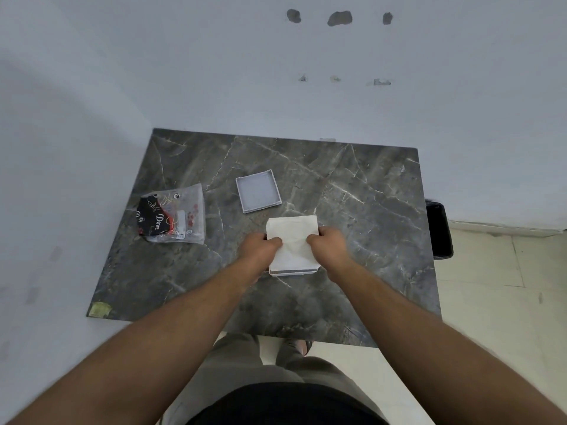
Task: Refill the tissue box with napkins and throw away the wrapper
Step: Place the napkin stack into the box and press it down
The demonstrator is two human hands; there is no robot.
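A stack of white napkins sits in the white tissue box at the middle of the dark marble table; only the box's near edge shows under the stack. My left hand grips the napkins' left side and my right hand grips their right side. The box's grey-white lid lies upside down just behind the napkins. The clear plastic wrapper, printed in black and red, lies flat on the table to the left.
A black waste bin stands on the floor at the table's right edge. White walls close the table's far side and left side. Pale floor tiles lie to the right. My legs stand at the near edge.
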